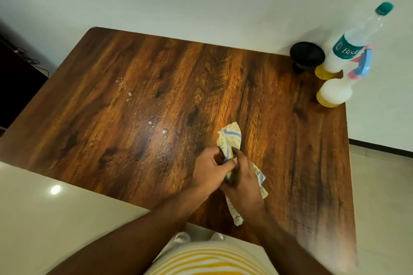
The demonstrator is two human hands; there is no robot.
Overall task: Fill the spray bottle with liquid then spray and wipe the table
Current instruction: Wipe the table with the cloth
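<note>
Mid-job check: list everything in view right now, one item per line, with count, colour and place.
table: one, dark brown wood grain, fills the middle of the view.
spray droplets: scattered trail, whitish, left-centre of the table.
cloth: one, cream with blue stripes, bunched between both hands near the front edge.
spray bottle: one, translucent with yellow liquid, pink and blue trigger head, far right corner.
water bottle: one, clear with teal cap and label, yellow liquid at the bottom, behind the spray bottle.
funnel: one, black, left of the water bottle.
floor: pale tiles, around the table.
left hand: grips the cloth.
right hand: grips the cloth.
</note>
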